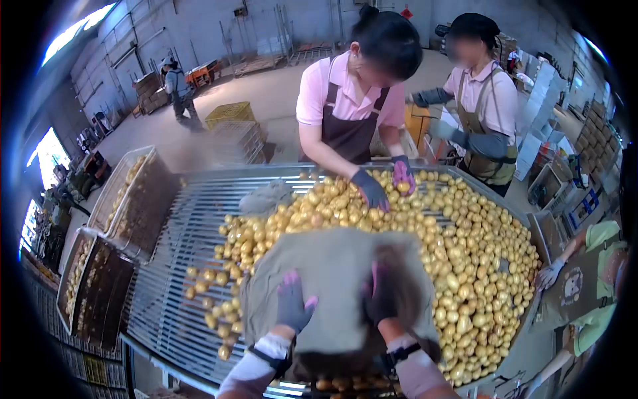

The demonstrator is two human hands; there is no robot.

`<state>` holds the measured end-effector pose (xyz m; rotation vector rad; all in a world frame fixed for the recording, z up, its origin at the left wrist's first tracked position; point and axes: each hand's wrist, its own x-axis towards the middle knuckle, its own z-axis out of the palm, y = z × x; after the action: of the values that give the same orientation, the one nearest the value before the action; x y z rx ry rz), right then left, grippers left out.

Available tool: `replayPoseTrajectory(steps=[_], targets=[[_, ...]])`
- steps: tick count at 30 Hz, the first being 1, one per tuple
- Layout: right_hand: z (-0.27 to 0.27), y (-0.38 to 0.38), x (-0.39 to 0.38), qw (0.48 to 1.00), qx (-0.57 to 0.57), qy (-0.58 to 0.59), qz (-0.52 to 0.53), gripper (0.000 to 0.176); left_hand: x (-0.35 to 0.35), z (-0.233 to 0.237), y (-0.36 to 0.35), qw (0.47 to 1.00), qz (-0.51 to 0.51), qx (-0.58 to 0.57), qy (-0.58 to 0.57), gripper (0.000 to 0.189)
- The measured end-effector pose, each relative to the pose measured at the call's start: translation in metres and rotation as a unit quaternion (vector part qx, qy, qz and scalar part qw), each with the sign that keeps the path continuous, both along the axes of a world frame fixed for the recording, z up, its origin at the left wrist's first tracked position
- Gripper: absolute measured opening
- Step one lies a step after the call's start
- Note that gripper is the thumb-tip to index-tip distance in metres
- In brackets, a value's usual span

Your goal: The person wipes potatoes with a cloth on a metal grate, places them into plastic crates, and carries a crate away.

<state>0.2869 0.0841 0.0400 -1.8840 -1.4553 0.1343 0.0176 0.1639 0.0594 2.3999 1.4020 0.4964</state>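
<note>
Sack: a grey-brown cloth sack (332,266) lies spread over the near part of the potato heap, at the near edge of the desk, just below the camera.
Left hand: the left hand (292,302), in a dark grey glove with pink fingertips, lies flat on the sack with fingers spread, gripping nothing.
Right hand: the right hand (380,292), in the same kind of glove, rests on the sack, apart from the left hand; blur hides whether its fingers are flat or curled into the cloth.
Potatoes: small yellow potatoes (465,253) are heaped around and behind the sack, thickest toward the right side.
Desk: a round desk of grey metal slats with a raised rim (173,266) carries the heap; its left part shows bare slats with a few stray potatoes.
Second cloth: a crumpled grey cloth (266,197) lies on the slats at the far left of the heap.
Opposite: a person in a pink shirt and brown apron (345,113) bends over the far rim, both gloved hands in the potatoes.
Right side: a person in an olive apron (482,100) stands behind the rim; a white-gloved hand (550,272) touches the right edge.
Left side: wire mesh baskets (123,193) holding potatoes stand beside the desk.
Room: a grey-walled hall with a bare concrete floor (279,93); a yellow plastic crate (229,114) stands on it.
Writing: print on the cartons (585,206) at right is too small to read.
</note>
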Motion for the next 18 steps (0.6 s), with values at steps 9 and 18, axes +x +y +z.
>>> replayPoseTrajectory(steps=[9,18], targets=[[-0.004,0.156,0.053,0.973,-0.111,-0.187,-0.081,0.077,0.054,-0.002,0.132,0.997,0.011,0.073,0.021,0.081],[-0.019,0.020,-0.039,0.887,-0.240,-0.383,0.089,0.068,-0.061,0.003,-0.021,0.993,-0.062,-0.031,0.099,0.084]])
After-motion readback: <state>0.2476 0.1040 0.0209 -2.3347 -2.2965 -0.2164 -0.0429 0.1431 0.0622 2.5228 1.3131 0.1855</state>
